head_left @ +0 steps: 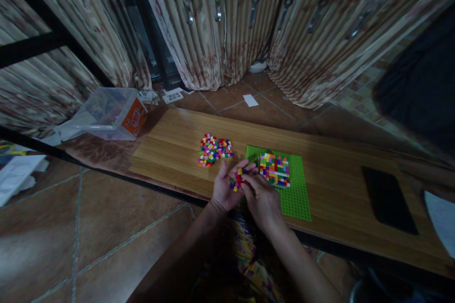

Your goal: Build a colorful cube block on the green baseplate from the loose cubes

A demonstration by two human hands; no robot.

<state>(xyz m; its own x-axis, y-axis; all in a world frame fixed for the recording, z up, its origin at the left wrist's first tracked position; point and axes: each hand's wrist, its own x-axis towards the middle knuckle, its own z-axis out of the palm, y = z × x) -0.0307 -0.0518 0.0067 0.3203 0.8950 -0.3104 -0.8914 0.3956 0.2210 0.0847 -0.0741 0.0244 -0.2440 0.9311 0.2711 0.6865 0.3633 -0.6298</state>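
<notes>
My left hand (pixel 222 190) is palm up and cupped, holding several small coloured toy bricks (pixel 233 184), with yellow, red, green and purple among them. Over that palm, the fingers of my right hand (pixel 266 202) are pinched together at a red brick; the fingertips partly hide it. Just beyond my hands lies a green studded baseplate (pixel 297 194). On it sits a block of tightly packed bricks (pixel 275 169) in many colours. To the left of the baseplate, a loose pile of small bricks (pixel 210 149) is spread on the wooden tabletop (pixel 177 139).
A clear plastic box (pixel 106 113) with an orange label stands at the table's left end. Toward the right end lies a flat black object (pixel 389 199), with a white sheet (pixel 441 220) beyond it. Metal hooks (pixel 217 4) hang from a dark bar above, before striped curtains (pixel 227 42).
</notes>
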